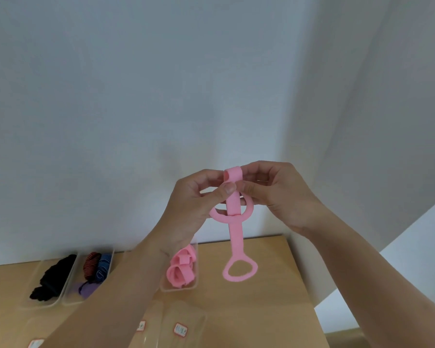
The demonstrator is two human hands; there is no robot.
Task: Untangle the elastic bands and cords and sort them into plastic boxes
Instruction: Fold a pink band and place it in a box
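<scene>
Held up in the air above the wooden surface [274,285]: flat pink elastic band [234,222], long axis vertical, bottom loop dangling free. Left hand [199,202] and right hand [281,194] both pinching its folded top, thumbs touching. Directly below and slightly left, clear plastic box of rolled pink bands [195,280]; left hand nearer.

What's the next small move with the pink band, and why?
Probably keep rolling the pink band down from its folded top. Both the left hand and the right hand pinch that fold, a long tail with a loop hangs free, and the clear box below already holds rolled pink bands.
</scene>
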